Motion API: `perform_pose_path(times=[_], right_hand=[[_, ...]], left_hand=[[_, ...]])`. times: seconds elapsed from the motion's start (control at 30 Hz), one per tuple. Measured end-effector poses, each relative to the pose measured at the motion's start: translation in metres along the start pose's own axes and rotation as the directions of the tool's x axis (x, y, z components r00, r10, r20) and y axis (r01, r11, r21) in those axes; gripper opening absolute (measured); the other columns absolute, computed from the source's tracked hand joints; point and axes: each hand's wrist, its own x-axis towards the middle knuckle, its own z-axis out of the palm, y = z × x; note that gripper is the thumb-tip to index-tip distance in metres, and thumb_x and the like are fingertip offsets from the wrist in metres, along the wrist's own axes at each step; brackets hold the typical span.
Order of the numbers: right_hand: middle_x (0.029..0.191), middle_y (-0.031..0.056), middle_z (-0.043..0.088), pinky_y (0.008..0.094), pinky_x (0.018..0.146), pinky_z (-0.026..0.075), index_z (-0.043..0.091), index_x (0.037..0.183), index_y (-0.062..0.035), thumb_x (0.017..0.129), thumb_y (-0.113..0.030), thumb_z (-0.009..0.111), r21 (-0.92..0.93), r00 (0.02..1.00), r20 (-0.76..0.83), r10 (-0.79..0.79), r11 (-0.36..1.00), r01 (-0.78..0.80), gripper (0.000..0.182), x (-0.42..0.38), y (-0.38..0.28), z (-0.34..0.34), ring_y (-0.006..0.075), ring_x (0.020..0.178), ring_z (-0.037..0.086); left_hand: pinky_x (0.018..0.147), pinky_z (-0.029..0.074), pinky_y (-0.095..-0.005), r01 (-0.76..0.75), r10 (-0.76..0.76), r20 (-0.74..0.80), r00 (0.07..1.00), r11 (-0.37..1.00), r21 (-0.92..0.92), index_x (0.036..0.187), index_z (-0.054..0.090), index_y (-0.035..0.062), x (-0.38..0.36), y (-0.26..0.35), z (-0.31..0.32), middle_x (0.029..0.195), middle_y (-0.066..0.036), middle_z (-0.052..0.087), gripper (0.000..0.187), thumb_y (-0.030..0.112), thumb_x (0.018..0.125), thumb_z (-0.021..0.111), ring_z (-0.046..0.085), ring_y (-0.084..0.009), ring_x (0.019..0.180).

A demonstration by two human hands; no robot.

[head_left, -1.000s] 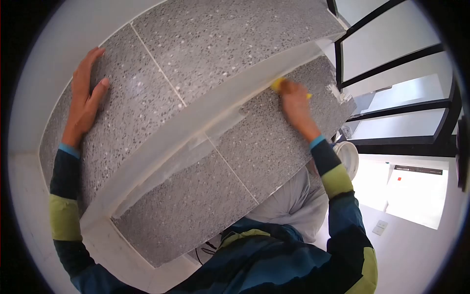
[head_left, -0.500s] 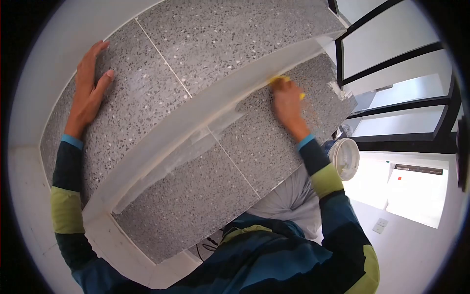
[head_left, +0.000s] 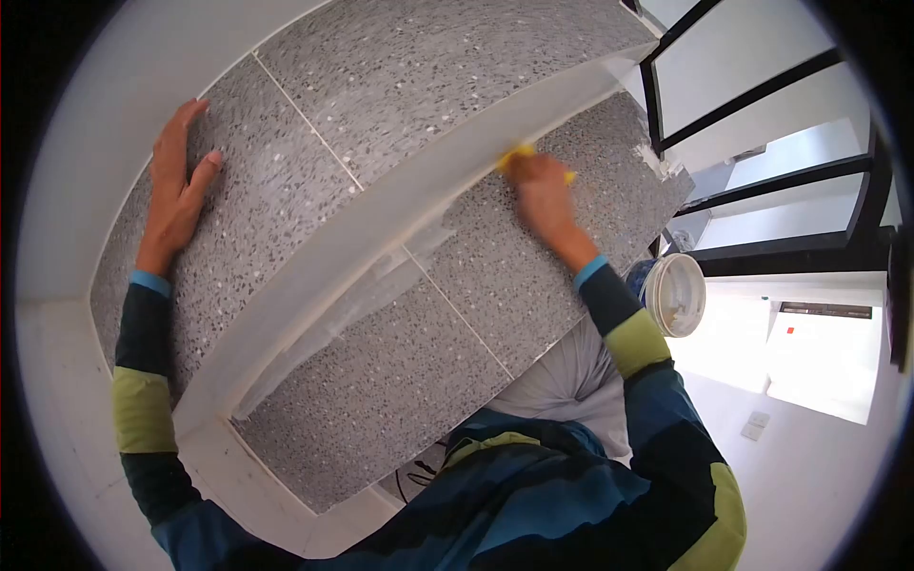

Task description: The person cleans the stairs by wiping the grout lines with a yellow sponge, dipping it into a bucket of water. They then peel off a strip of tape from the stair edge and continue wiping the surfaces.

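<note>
My left hand [head_left: 178, 190] rests with its fingers apart on the upper grey speckled step [head_left: 276, 181], near the wall. My right hand [head_left: 543, 193] is wrapped round a yellow sponge-like item [head_left: 517, 155], slightly blurred, at the foot of the pale riser [head_left: 381, 205]. The item's edges show at both sides of the fingers. Below the riser lies the lower speckled step [head_left: 381, 352], with a whitish damp smear [head_left: 347, 309] along the joint and a light tile line crossing it.
A white bucket [head_left: 678, 295] stands to the right, beside my grey-clad knee [head_left: 571, 381]. Black railing bars [head_left: 752, 95] run along the right side. White residue [head_left: 657, 162] marks the lower step's far right end. A dark cable [head_left: 416, 479] shows below the step.
My right hand has moved left along the foot of the riser with the yellow item. The whitish smear near the middle looks shorter at its right end. The view has shifted slightly.
</note>
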Motion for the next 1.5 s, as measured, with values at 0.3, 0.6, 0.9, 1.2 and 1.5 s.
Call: perform_pose_path(times=[0.3,0.6,0.9,1.2,1.5], right_hand=[[0.089,0.0191,0.060,0.0464,0.075,0.045,0.061,0.093,0.0025,0.075,-0.008,0.056,-0.305,0.987,-0.099,0.126,0.940,-0.151,0.021,0.015,0.036,-0.009,0.0357,0.083,0.056],[0.128,0.0168,0.050,0.0432,0.101,0.038,0.051,0.127,-0.0052,0.070,-0.009,0.054,0.762,0.960,0.125,-0.251,0.643,0.069,0.057,-0.047,-0.097,-0.069,0.0349,0.118,0.048],[0.134,0.0200,0.045,0.0400,0.105,0.034,0.041,0.136,-0.0054,0.078,-0.019,0.055,0.540,0.810,-0.201,0.551,0.752,-0.377,0.061,-0.062,0.087,-0.058,0.0321,0.123,0.045],[0.117,0.0247,0.047,0.0549,0.086,0.042,0.054,0.122,-0.0037,0.074,-0.022,0.061,0.152,0.607,-0.262,0.750,0.653,-0.742,0.051,0.025,0.154,-0.003,0.0466,0.106,0.047],[0.115,0.0238,0.048,0.0493,0.078,0.043,0.056,0.108,0.0095,0.072,-0.020,0.066,-0.043,0.808,-0.059,0.586,0.807,-0.589,0.048,0.041,0.043,0.025,0.0381,0.099,0.048]], left_hand=[[0.114,0.014,-0.0443,0.018,-0.018,0.003,1.000,1.000,0.001,0.141,0.036,0.0106,0.001,0.004,-0.001,0.147,-0.013,0.033,0.061,0.037,0.087,0.049,0.024,-0.0310,0.138],[0.112,0.017,-0.0438,-0.059,0.059,0.017,0.998,0.998,-0.021,0.139,0.035,0.0049,0.004,0.007,-0.003,0.143,-0.016,0.036,0.059,0.034,0.090,0.049,0.028,-0.0327,0.135],[0.112,0.016,-0.0434,-0.042,0.043,0.057,0.997,0.999,-0.013,0.139,0.033,0.0014,0.004,0.022,-0.004,0.144,-0.017,0.034,0.056,0.025,0.091,0.049,0.025,-0.0333,0.135],[0.112,0.017,-0.0422,0.012,-0.011,0.094,0.996,1.000,-0.015,0.139,0.034,0.0011,0.006,0.026,-0.004,0.142,-0.017,0.035,0.054,0.021,0.091,0.048,0.026,-0.0321,0.134],[0.111,0.018,-0.0423,0.036,-0.038,0.141,0.989,0.999,0.010,0.138,0.035,0.0010,0.008,0.031,-0.003,0.142,-0.017,0.036,0.052,0.020,0.091,0.047,0.028,-0.0318,0.133]])
